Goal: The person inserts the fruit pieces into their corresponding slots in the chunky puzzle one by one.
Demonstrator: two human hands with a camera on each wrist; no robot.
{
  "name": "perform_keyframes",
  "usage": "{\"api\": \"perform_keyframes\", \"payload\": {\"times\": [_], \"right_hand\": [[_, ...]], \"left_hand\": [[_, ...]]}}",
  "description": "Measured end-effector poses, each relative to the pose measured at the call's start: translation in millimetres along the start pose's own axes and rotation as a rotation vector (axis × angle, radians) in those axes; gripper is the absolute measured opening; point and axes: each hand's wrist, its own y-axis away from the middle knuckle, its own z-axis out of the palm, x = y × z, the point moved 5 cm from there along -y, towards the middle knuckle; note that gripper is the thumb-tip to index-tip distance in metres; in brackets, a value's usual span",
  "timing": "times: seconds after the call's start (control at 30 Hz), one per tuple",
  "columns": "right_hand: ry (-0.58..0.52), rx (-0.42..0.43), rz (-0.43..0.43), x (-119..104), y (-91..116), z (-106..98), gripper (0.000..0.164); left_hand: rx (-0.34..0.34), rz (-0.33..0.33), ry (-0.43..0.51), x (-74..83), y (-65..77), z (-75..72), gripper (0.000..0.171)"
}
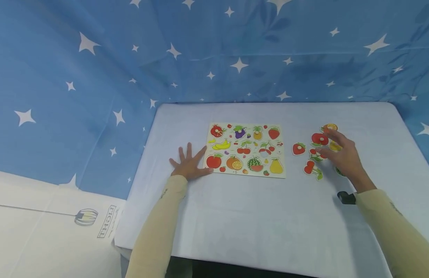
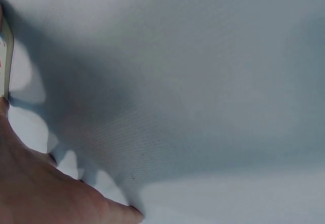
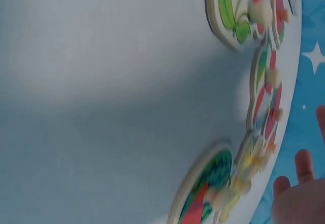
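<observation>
My left hand (image 1: 189,166) lies spread on the table, its thumb and a fingertip at the left edge of a fruit puzzle board (image 1: 278,154). In the left wrist view, the board's pale edge (image 2: 8,56) shows beside that hand. To the board's right, my right hand (image 1: 344,156) hovers over loose knobbed fruit pieces with fingers bent and apart, nothing visible between them. Around it lie a strawberry piece (image 1: 299,149), a cherry piece (image 1: 309,167), a round red fruit piece (image 1: 319,139) and an orange piece (image 1: 329,127). A watermelon piece (image 3: 205,188) is partly hidden under the hand in the head view.
A white cloth covers the table (image 1: 249,216). Behind it hangs a blue curtain (image 1: 200,61) with white stars. At the lower left is a cream fabric (image 1: 44,239) with a printed lamp. A black device (image 1: 346,197) sits at the right wrist.
</observation>
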Motion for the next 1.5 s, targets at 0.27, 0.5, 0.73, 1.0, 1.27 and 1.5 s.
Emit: {"api": "perform_keyframes", "payload": {"times": [0.27,0.5,0.73,1.0,1.27,1.5], "right_hand": [[0.087,-0.028,0.001,-1.5,-9.9,29.5,0.075],[0.148,-0.032,-0.023,-12.5,-14.6,47.1,0.072],[0.193,-0.027,0.023,-15.9,-23.4,55.5,0.071],[0.182,-0.027,0.067,-14.4,-29.6,62.3,0.07],[0.179,-0.008,0.061,-14.9,-30.0,62.3,0.063],[0.189,0.019,0.052,-23.7,-34.3,57.5,0.059]], "left_hand": [[0.002,0.003,-0.005,0.2,-0.4,-2.4,0.105],[0.002,0.002,-0.006,-0.5,0.5,-2.1,0.106],[0.007,-0.003,-0.026,0.7,2.5,-2.4,0.106],[0.021,0.002,-0.023,1.2,3.9,-2.6,0.106],[0.053,0.016,-0.005,-0.8,0.8,1.7,0.108],[0.033,0.009,-0.002,3.4,7.4,-3.6,0.104]]}}
